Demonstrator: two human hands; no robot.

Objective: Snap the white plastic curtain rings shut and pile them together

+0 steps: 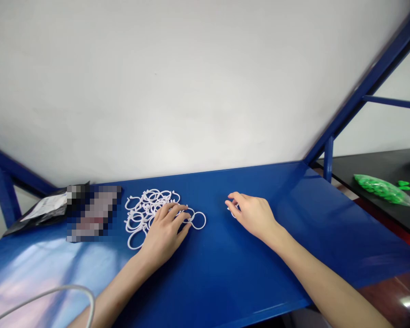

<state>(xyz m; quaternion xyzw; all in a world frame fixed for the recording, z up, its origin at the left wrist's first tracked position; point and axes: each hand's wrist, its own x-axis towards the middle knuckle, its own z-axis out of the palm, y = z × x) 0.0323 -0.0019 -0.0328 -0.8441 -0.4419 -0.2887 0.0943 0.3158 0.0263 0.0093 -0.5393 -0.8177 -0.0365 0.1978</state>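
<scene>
A heap of several white plastic rings [146, 207] lies on the blue table [225, 273], left of centre. My left hand [166, 232] rests flat on the right side of the heap, fingers stretched out over the rings; one ring [198, 220] lies just past its fingertips. My right hand [253, 214] sits further right on the table, its fingers curled over a white ring [233, 210] that is mostly hidden beneath them.
A black packet with a white label [44, 209] and a blurred item [92, 212] lie at the far left. A white cable [54, 296] curves across the near left corner. A bag of green pieces [382, 187] rests on a black table at right. Blue frame struts rise on both sides.
</scene>
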